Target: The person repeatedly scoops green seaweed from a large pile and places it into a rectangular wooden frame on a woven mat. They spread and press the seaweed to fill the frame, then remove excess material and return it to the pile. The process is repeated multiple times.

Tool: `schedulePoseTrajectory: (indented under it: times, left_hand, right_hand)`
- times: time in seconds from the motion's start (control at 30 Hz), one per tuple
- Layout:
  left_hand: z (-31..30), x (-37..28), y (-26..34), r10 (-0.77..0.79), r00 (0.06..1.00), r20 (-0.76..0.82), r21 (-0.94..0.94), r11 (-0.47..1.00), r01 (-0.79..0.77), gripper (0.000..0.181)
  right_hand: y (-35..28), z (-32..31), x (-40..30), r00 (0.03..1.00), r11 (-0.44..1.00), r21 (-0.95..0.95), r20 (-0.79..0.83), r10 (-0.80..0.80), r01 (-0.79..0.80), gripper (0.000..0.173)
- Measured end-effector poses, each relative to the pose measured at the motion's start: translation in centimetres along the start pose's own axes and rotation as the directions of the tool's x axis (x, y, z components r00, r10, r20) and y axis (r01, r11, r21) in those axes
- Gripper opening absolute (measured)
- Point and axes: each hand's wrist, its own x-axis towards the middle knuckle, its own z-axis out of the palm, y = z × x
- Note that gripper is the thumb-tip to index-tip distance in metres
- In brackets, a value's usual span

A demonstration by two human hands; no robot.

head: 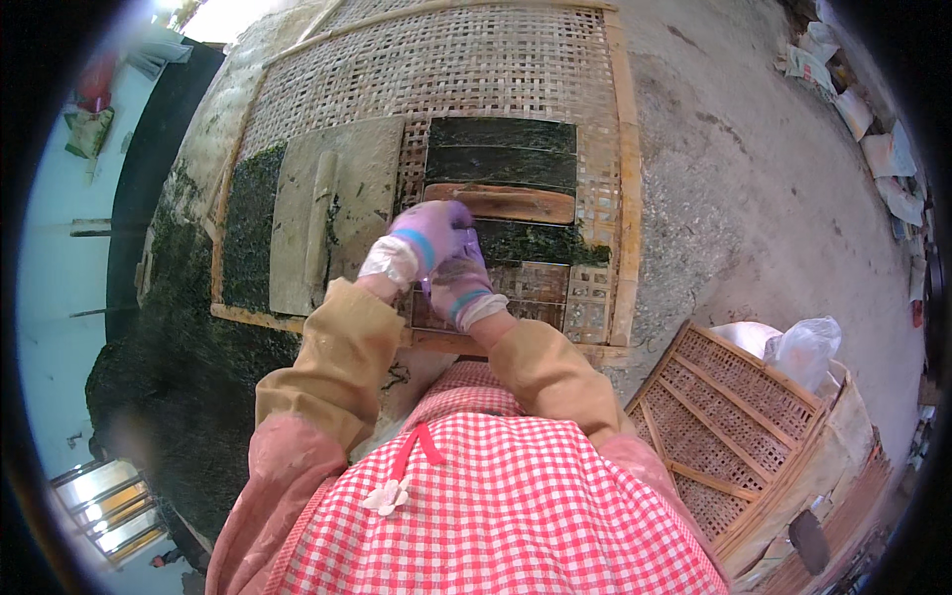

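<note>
My left hand, in a purple glove with a blue band, is just above and left of my right hand, gloved the same way. The two hands overlap over the left end of a dark green strip of seaweed-like material. Their fingertips are hidden, so any grip does not show. Just beyond lies a reddish-brown wooden bar, set across a rectangular form. Smooth dark green strips fill the form's far part. Brown slatted sections show at its near side.
A bamboo-framed woven mat carries the form. On its left rests a grey board with a bar handle, beside more dark green material. A dark green heap spreads at left. A woven bamboo panel leans at lower right.
</note>
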Motion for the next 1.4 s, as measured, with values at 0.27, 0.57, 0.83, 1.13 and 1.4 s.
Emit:
schedulePoseTrajectory:
  times: [0.27, 0.57, 0.83, 1.13, 1.4]
  left_hand:
    - [6.1, 1.5, 20.9, 0.261, 0.905, 0.337, 0.409, 0.825, -0.390, 0.032]
    - [2.5, -4.2, 6.7, 0.332, 0.757, -0.563, -0.153, 0.858, -0.490, 0.033]
    - [8.3, -4.8, -5.8, 0.069, 0.874, -0.481, -0.327, 0.911, -0.251, 0.041]
    - [10.2, -4.5, -3.9, 0.140, 0.887, -0.440, 0.188, 0.980, -0.062, 0.048]
    - [9.9, -3.3, 0.4, 0.038, 0.883, -0.468, 0.175, 0.983, 0.050, 0.060]
  right_hand:
    - [0.2, 1.5, -0.5, 0.989, 0.995, 0.096, -0.140, 0.053, -0.040, 0.054]
    - [0.0, 2.4, -0.5, 0.947, 0.999, 0.033, -0.321, 0.006, 0.004, 0.059]
    - [0.2, -0.7, -1.9, 0.980, 0.999, -0.041, -0.199, 0.002, -0.011, 0.052]
    - [4.8, -0.5, -6.2, 0.882, 0.963, -0.204, -0.467, 0.062, -0.175, 0.044]
    - [7.1, -2.0, -10.9, 0.723, 0.985, 0.148, -0.671, 0.162, -0.083, 0.040]
